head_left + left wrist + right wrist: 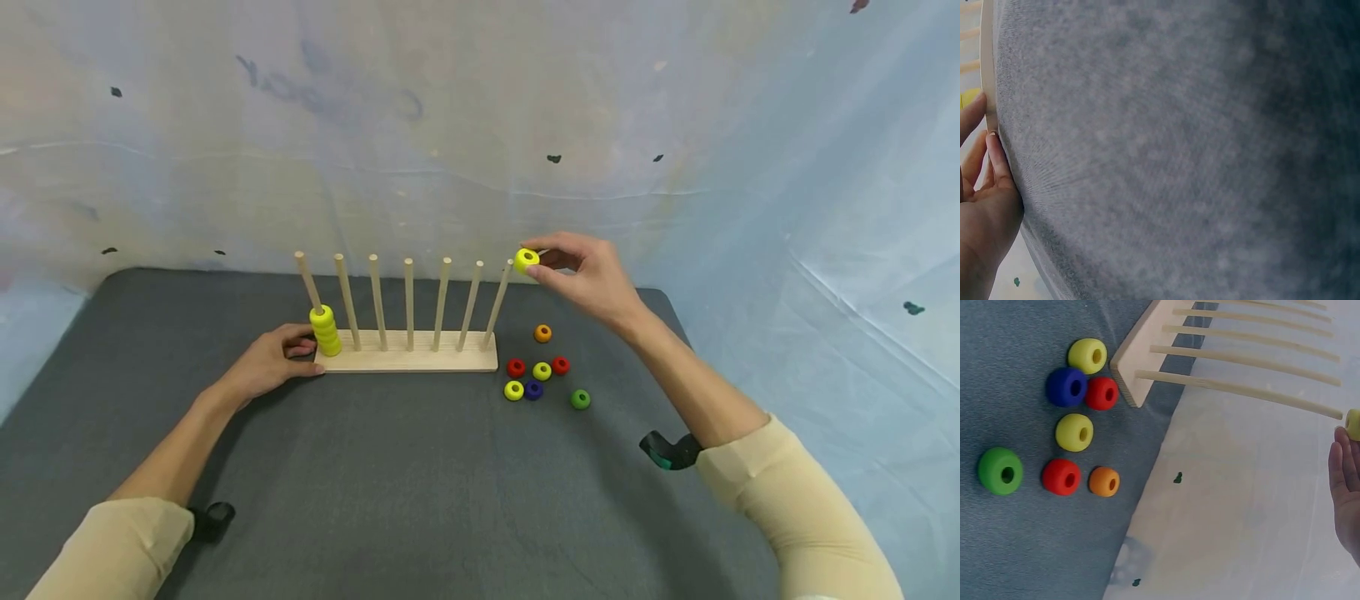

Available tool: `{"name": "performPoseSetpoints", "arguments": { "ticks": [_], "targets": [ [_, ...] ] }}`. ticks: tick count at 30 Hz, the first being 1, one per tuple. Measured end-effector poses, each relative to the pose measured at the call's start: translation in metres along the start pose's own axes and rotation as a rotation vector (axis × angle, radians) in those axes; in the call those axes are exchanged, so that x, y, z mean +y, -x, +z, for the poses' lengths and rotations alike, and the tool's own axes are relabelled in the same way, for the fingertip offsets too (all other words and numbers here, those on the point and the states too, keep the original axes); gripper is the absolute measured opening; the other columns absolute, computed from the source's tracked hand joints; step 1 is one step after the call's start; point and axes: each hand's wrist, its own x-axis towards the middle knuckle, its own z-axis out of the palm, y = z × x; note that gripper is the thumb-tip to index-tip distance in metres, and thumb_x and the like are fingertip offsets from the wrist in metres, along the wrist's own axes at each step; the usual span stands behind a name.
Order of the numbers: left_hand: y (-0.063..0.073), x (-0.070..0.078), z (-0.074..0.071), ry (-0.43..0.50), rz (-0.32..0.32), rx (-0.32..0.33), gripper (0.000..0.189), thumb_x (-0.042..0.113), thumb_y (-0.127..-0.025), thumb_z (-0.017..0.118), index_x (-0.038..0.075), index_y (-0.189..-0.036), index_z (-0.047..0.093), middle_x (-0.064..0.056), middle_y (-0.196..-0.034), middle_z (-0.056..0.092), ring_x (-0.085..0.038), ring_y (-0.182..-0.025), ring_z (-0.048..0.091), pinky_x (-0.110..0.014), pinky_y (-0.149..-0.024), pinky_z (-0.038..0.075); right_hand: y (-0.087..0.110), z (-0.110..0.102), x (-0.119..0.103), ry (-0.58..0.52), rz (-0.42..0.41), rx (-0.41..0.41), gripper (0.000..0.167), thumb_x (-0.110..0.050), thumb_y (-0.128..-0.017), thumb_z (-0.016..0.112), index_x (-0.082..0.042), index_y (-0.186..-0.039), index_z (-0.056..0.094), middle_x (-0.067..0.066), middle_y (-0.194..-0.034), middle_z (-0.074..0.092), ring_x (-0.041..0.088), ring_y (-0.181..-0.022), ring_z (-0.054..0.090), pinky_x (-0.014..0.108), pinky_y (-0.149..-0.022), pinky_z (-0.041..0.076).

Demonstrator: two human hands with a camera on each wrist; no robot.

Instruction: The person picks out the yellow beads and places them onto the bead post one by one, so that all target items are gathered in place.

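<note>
A wooden peg rack (pixel 405 360) stands on the dark table, with several upright pegs in a row. Several yellow beads (pixel 326 331) are stacked on its leftmost peg. My left hand (pixel 266 362) holds the left end of the rack's base, thumb by the front edge and fingers curled at the side. Up by the top of the rightmost peg (pixel 498 304), my right hand (pixel 592 275) pinches a yellow bead (pixel 526 260) between thumb and fingers. The bead is beside the peg tip, not on it. In the right wrist view, that bead (pixel 1353 425) shows only partly at the edge.
Loose beads lie right of the rack: orange (pixel 543 333), two red, with one red bead (pixel 561 365) farther right, two yellow, blue (pixel 533 390) and green (pixel 581 399). A pale sheet (pixel 480 125) hangs behind the table (pixel 420 483).
</note>
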Motion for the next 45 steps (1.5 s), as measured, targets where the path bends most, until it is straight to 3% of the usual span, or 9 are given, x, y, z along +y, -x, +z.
{"name": "performPoseSetpoints", "arguments": {
  "ticks": [15, 22, 30, 39, 45],
  "targets": [
    [0.003, 0.001, 0.002, -0.003, -0.005, 0.003, 0.081, 0.017, -0.088, 0.077, -0.005, -0.151, 0.032, -0.026, -0.144, 0.039, -0.043, -0.129, 0.045, -0.055, -0.107, 0.042, -0.02, 0.008, -0.002, 0.023, -0.071, 0.001, 0.029, 0.004, -0.089, 0.071, 0.008, -0.117, 0.068, 0.019, -0.108, 0.069, 0.027, -0.088, 0.067, 0.026, -0.08, 0.057],
    [0.0, 0.001, 0.002, -0.001, -0.016, 0.006, 0.081, 0.015, -0.088, 0.077, -0.005, -0.152, 0.032, -0.027, -0.145, 0.038, -0.042, -0.129, 0.045, -0.055, -0.107, 0.041, -0.033, 0.016, 0.019, 0.01, -0.079, -0.012, 0.029, -0.009, -0.09, 0.075, -0.006, -0.119, 0.072, 0.003, -0.109, 0.071, 0.012, -0.088, 0.068, 0.027, -0.08, 0.057],
    [0.001, 0.003, 0.001, -0.002, -0.025, 0.012, 0.08, 0.014, -0.088, 0.077, -0.005, -0.152, 0.032, -0.026, -0.145, 0.038, -0.041, -0.129, 0.045, -0.055, -0.107, 0.041, -0.047, 0.025, 0.01, -0.014, -0.092, -0.051, 0.03, -0.01, -0.09, 0.075, -0.006, -0.12, 0.072, 0.003, -0.111, 0.07, 0.011, -0.089, 0.069, 0.03, -0.08, 0.057],
    [0.0, 0.005, 0.0, 0.001, 0.003, 0.01, 0.081, 0.014, -0.088, 0.078, -0.006, -0.151, 0.032, -0.027, -0.146, 0.037, -0.042, -0.129, 0.046, -0.054, -0.107, 0.042, -0.055, 0.035, -0.025, -0.048, -0.092, -0.095, 0.029, 0.001, -0.091, 0.07, 0.006, -0.119, 0.068, 0.017, -0.111, 0.069, 0.027, -0.091, 0.069, 0.038, -0.084, 0.058],
    [0.001, 0.004, 0.0, 0.005, -0.006, 0.013, 0.08, 0.014, -0.088, 0.077, -0.006, -0.151, 0.032, -0.027, -0.145, 0.038, -0.042, -0.129, 0.046, -0.054, -0.107, 0.042, -0.069, 0.05, -0.009, -0.081, -0.116, -0.107, 0.029, -0.007, -0.091, 0.073, -0.002, -0.119, 0.07, 0.008, -0.11, 0.071, 0.016, -0.09, 0.07, 0.032, -0.082, 0.057]
  ]
}}
